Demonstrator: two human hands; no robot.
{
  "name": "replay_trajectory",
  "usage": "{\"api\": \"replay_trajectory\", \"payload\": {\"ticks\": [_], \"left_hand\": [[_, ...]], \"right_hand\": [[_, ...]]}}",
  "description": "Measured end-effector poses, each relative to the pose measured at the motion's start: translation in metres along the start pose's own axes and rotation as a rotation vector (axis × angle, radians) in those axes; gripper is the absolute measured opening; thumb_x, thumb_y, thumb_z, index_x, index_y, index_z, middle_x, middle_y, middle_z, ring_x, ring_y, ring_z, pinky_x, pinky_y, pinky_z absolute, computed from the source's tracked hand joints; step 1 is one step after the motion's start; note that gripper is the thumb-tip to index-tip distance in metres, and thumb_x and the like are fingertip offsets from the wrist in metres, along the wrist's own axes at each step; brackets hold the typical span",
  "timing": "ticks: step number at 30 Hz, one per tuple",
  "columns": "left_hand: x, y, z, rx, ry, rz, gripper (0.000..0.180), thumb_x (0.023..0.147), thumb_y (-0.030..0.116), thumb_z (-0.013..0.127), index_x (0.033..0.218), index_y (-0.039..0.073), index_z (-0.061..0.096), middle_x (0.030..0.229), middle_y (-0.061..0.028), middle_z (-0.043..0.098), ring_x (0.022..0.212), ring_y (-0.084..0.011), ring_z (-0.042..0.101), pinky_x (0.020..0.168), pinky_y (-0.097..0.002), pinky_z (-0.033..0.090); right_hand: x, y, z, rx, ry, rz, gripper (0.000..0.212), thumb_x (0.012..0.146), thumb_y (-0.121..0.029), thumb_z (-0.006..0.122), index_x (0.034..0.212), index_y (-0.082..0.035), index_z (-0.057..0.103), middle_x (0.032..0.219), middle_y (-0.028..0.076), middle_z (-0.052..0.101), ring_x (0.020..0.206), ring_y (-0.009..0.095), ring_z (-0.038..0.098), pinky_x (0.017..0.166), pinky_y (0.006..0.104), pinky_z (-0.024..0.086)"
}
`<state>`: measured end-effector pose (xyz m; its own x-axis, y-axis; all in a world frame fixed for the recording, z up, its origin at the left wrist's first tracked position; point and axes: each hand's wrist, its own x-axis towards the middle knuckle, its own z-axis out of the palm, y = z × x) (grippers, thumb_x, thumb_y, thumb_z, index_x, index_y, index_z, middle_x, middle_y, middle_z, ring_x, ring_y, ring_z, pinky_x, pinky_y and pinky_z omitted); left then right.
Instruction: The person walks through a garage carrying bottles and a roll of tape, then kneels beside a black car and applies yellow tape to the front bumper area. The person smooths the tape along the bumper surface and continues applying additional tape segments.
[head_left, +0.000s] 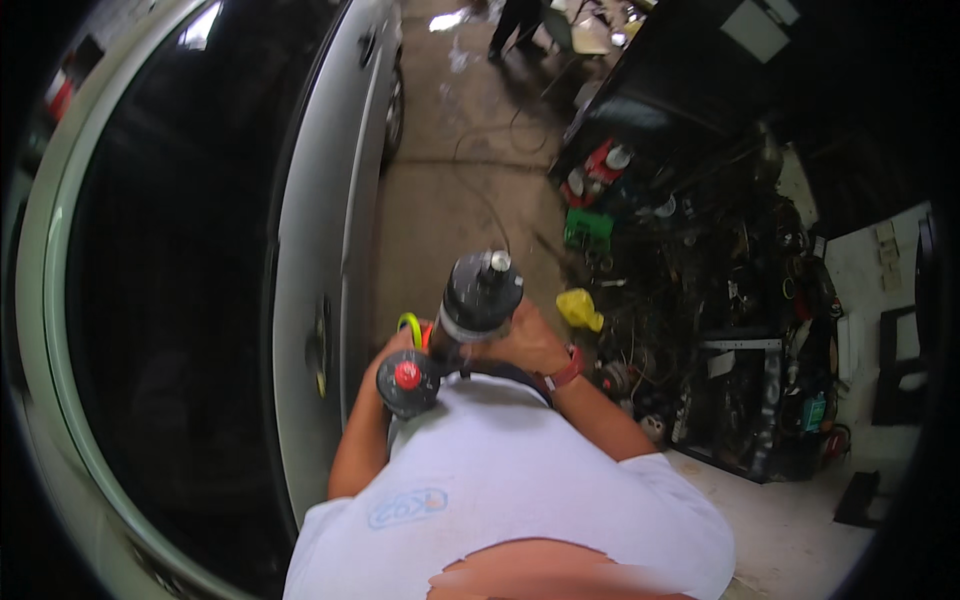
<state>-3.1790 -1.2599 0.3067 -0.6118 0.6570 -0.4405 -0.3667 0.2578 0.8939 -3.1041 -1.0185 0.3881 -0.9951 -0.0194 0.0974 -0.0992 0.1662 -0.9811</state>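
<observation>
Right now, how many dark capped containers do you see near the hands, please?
2: the pale-capped container at the right hand, and the red-capped container by the left forearm.

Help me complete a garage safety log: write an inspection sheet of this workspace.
Surface: brown concrete floor, pale patches farther ahead.
Job's things: large dark-grey cylindrical container with pale knob; smaller dark round container with red cap.
Clutter: green rectangular box, crumpled-looking yellow item, many dark items at right.
Hands: right hand against the larger container; left hand mostly hidden; grips unclear.
Cables: thin dark cable or hose curving across the floor.
Surroundings: silver metal car at left; another person's dark-clad legs ahead.
</observation>
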Motion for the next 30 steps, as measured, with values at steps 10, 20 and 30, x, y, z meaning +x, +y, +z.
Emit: {"api": "replay_trajectory", "payload": {"ticks": [10,20,30], "left_hand": [[0.218,0.022,-0.107,0.313,-0.133,-0.2,0.06,0.089,0.033,0.098,0.133,0.001,0.072,0.121,-0.0084,0.078,0.11,-0.019,0.073,0.101,-0.0342,0.056],[0.458,0.131,-0.147,0.365,0.144,-0.148,0.067,0.087,0.037,0.098,0.136,-0.002,0.071,0.12,-0.0111,0.078,0.109,-0.0227,0.073,0.1,-0.0381,0.057],[0.658,0.25,-0.181,0.367,0.096,-0.161,0.068,0.085,0.031,0.099,0.135,-0.004,0.069,0.119,-0.0132,0.078,0.109,-0.0213,0.074,0.101,-0.0363,0.057]], "right_hand": [[0.142,0.095,-0.109,0.19,0.413,0.107,0.085,0.084,-0.014,0.102,0.155,-0.004,0.055,0.146,0.011,0.071,0.133,0.022,0.071,0.117,0.0404,0.055],[0.345,0.197,-0.311,0.335,0.584,0.195,0.086,0.087,-0.01,0.099,0.157,-0.008,0.049,0.144,0.009,0.071,0.132,0.021,0.071,0.11,0.0409,0.06],[0.603,0.16,-0.451,0.069,0.543,0.083,0.074,0.086,-0.015,0.101,0.147,-0.001,0.062,0.132,0.009,0.078,0.123,0.018,0.074,0.108,0.0368,0.06]]}}
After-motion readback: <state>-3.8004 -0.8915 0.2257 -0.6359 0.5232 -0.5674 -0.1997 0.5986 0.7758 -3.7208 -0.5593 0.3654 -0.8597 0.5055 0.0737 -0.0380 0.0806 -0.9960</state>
